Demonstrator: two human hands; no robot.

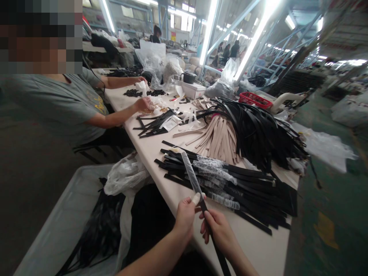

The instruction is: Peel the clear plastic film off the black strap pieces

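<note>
A long black strap [212, 238], its far end covered by a clear plastic sleeve [191, 172], runs between my two hands above the table's near edge. My left hand [186, 214] pinches it at the lower end of the sleeve; the thumb wears a pale finger cover. Just below, my right hand [217, 228] grips the bare black part, thumb on top and fingers curled beneath. Beyond my hands lies a pile of black straps [253, 195], several with crumpled clear sleeves around their middles.
A big bundle of black straps [258, 130] and beige strips [221, 140] covers the table's far right. At left a co-worker's hands [142, 103] handle white plastic. A bin [86, 176] of black straps stands by the table, and a red basket [255, 99] sits at the back.
</note>
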